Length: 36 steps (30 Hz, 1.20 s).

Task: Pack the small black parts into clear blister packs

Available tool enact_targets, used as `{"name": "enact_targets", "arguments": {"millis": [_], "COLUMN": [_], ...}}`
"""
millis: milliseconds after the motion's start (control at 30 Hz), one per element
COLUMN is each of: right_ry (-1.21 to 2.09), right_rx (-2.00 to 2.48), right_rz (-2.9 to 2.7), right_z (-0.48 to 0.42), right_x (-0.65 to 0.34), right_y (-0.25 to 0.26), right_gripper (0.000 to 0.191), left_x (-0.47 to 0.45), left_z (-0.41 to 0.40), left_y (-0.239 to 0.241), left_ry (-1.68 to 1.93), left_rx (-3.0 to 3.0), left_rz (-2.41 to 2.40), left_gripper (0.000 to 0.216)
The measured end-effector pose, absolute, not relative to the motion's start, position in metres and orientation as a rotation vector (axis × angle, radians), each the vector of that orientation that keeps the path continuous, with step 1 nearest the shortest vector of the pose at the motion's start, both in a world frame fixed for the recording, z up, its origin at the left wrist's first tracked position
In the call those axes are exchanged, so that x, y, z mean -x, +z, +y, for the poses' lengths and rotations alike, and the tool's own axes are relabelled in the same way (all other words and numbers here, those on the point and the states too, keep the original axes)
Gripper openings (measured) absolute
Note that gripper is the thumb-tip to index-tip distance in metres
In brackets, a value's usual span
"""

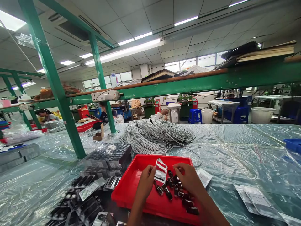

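The left hand (146, 183) pinches a small shiny bag (161, 170) by its edge, upright over the red tray (141, 160). The right hand (188, 179) is just beside it, fingers bent onto the black parts (169, 192) lying in the tray; whether it grips one already I cannot tell. I judge that a part is being bagged; the next move needs the bag mouth open and the part aligned with it. Filled bags (91, 191) lie left of the tray
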State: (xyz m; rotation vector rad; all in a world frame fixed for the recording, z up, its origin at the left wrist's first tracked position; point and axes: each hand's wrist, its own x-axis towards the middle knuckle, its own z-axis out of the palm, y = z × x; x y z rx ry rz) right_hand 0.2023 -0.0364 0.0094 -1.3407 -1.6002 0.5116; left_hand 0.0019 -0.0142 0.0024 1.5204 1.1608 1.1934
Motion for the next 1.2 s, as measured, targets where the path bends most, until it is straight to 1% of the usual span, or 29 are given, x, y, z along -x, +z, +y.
{"name": "enact_targets", "arguments": {"millis": [67,133,167,233,300,333,533,733,767,800,900,933,967,1033,1200], "right_ry": [0.319,0.284,0.349,0.624,0.897,0.968,0.955,1.363,1.345,1.241,0.679,0.552,0.495,0.546,0.814], "right_rx": [1.411,1.423,1.403,1.336,1.233,1.189,1.114,1.005,1.057,1.135,1.283,1.258,1.217,1.153,1.084], "right_rz": [-1.590,-1.547,-1.530,-1.500,-1.431,-1.382,-1.233,-1.202,-1.223,-1.251,-1.369,-1.430,-1.493,-1.584,-1.601], "right_z": [-0.036,-0.038,-0.039,-0.040,-0.039,-0.038,-0.034,-0.042,-0.043,-0.044,-0.047,-0.048,-0.049,-0.050,-0.047], "right_x": [-0.201,-0.195,-0.190,-0.182,-0.177,-0.177,-0.181,-0.171,-0.170,-0.169,-0.168,-0.167,-0.167,-0.167,-0.179], "right_y": [0.010,0.010,0.010,0.008,0.006,0.005,0.004,0.002,0.002,0.003,0.008,0.010,0.012,0.015,0.014], "right_gripper": [0.021,0.022,0.025,0.035,0.039,0.040,0.041,0.048,0.047,0.044,0.031,0.028,0.027,0.026,0.030], "left_x": [-0.001,-0.003,-0.005,-0.009,-0.009,-0.009,-0.001,-0.012,-0.014,-0.015,-0.017,-0.017,-0.017,-0.017,-0.015], "left_z": [-0.014,-0.017,-0.019,-0.023,-0.025,-0.026,-0.029,-0.034,-0.033,-0.031,-0.027,-0.027,-0.027,-0.030,-0.038], "left_y": [0.004,0.009,0.011,0.014,0.015,0.015,0.019,0.022,0.020,0.017,0.012,0.011,0.012,0.015,0.021], "left_ry": [1.207,1.196,1.176,1.132,1.091,1.065,0.978,1.047,1.049,1.055,1.105,1.122,1.127,1.100,1.023], "left_rx": [-1.465,-1.428,-1.418,-1.404,-1.377,-1.368,-1.465,-1.447,-1.433,-1.424,-1.412,-1.417,-1.425,-1.455,-1.506], "left_rz": [1.112,1.038,0.994,0.915,0.867,0.852,0.786,0.731,0.743,0.762,0.821,0.838,0.849,0.855,0.820], "left_gripper": [0.042,0.041,0.040,0.039,0.037,0.037,0.035,0.034,0.035,0.035,0.034,0.033,0.033,0.031,0.032]}}
